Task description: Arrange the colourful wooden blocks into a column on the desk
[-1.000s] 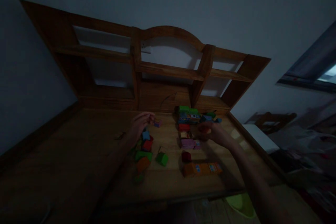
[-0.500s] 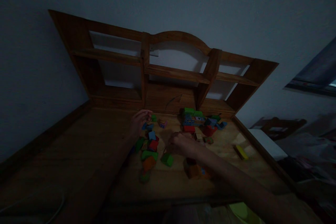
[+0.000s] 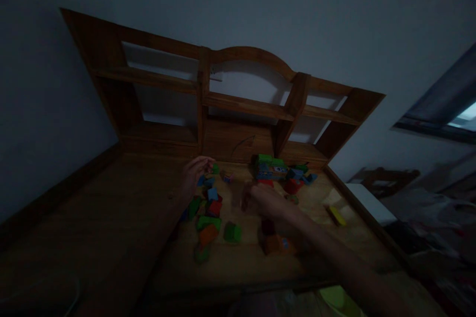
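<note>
Left hand [image 3: 194,172] curled beside a small green block [image 3: 215,169] at its three o'clock; right hand [image 3: 258,198] curled over the desk [image 3: 141,188], purple block [image 3: 228,178] at its ten o'clock; cannot tell whether the hands grip anything

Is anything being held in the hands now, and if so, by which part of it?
I cannot tell: the left hand is near a small green block, contact unclear; the right hand, dim and blurred, shows no clear hold.

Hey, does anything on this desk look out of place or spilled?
The yellow piece does: it lies alone toward the right side of the desk, apart from the colored blocks. No spill shows, but it's too dark to judge damage.
</note>
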Available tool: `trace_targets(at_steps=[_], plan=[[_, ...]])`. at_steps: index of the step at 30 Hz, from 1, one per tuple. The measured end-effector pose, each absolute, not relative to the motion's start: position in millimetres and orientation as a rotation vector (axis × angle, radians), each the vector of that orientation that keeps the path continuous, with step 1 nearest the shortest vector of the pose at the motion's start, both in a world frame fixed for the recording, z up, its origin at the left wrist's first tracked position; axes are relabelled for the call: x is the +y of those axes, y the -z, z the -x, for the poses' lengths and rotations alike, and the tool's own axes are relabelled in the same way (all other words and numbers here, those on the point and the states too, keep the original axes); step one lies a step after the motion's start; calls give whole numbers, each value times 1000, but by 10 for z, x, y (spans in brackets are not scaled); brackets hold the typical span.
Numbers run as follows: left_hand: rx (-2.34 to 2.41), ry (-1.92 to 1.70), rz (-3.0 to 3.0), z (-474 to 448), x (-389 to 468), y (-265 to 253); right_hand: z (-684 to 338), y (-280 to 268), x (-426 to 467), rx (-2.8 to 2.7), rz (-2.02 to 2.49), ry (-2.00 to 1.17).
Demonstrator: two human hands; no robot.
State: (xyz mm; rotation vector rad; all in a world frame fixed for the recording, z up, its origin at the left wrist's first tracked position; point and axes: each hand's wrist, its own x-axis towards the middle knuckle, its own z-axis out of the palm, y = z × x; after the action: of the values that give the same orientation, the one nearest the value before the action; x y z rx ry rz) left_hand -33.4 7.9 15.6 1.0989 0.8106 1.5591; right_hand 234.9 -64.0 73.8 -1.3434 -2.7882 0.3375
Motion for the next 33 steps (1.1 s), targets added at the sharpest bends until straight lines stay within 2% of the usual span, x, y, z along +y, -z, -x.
trace_targets(at_steps=[5,10,19,33], plan=[[829,-1546,-1107,331,67,-153,-2914,-1020,-485,-2602,1545,-227],[843,-1540,-1113,290,62,-173,-3226,-951,-422,-2628,1634,-261],[845,-1520,-1144,320,109,-111,-3203,-818,-342,-2751,1679,-205],[832,-1510,-1159,338,131,-68,-3202,-766,-254,-2797,1718,-299]])
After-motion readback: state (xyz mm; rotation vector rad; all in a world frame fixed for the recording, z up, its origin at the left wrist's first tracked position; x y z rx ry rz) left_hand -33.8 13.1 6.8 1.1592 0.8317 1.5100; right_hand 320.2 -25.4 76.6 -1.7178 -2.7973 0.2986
